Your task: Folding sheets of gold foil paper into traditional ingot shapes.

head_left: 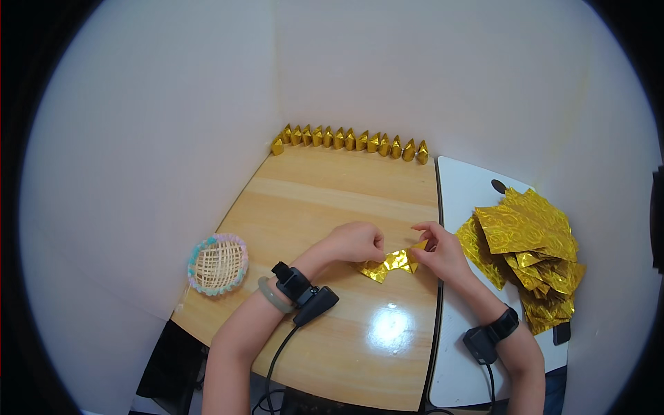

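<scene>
A partly folded sheet of shiny gold foil paper [395, 262] lies over the middle right of the wooden table, its creased edges forming points at both ends. My left hand [354, 242] is closed at the sheet's left end, the fingertips pressed onto it and partly hidden by the hand. At the other end, my right hand [440, 254] pinches the pointed right tip between thumb and fingers, the index finger raised.
Along the table's [332, 187] far edge stands a row of folded gold foil pieces [351, 140]. A small woven basket [218, 265] with a pastel rim sits at the left. On the white table [460, 181] at the right lies a pile of gold foil sheets [536, 242]. Cables hang from both wrists.
</scene>
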A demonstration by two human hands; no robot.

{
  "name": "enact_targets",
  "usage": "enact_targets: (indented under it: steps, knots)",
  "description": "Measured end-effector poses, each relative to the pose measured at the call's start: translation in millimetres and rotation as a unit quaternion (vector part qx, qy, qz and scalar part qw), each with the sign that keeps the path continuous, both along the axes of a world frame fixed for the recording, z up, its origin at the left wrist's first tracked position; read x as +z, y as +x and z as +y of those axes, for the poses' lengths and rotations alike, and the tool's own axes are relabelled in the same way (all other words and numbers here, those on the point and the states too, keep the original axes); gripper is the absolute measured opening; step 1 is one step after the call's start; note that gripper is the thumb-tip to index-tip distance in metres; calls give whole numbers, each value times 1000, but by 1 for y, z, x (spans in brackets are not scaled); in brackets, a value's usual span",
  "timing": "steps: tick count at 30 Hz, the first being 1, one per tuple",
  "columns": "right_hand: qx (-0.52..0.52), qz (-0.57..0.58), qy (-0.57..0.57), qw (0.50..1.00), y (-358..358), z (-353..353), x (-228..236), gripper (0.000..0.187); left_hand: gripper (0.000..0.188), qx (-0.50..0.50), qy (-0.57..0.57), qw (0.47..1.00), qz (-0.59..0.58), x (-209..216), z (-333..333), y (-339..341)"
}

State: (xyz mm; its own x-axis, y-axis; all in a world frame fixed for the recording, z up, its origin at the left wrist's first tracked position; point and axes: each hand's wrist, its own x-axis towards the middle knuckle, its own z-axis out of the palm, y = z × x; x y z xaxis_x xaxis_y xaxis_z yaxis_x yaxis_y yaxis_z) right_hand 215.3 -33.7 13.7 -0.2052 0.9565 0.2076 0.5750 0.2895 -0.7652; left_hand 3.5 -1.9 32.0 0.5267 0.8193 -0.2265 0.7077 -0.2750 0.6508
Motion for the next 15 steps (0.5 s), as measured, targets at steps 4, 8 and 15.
enact_targets:
  steps: [4,8,15]
  knots:
    - [18,7,23,1000,-5,-6,0,41,19,-43,97,994,-21,-20,2,-3]
    - [25,2,18,1000,-1,-4,-6,42,15,-150,104,971,-157,-22,2,-1]
    - [102,275,-158,943,0,-3,-3,26,21,-178,124,970,-114,-24,4,-3]
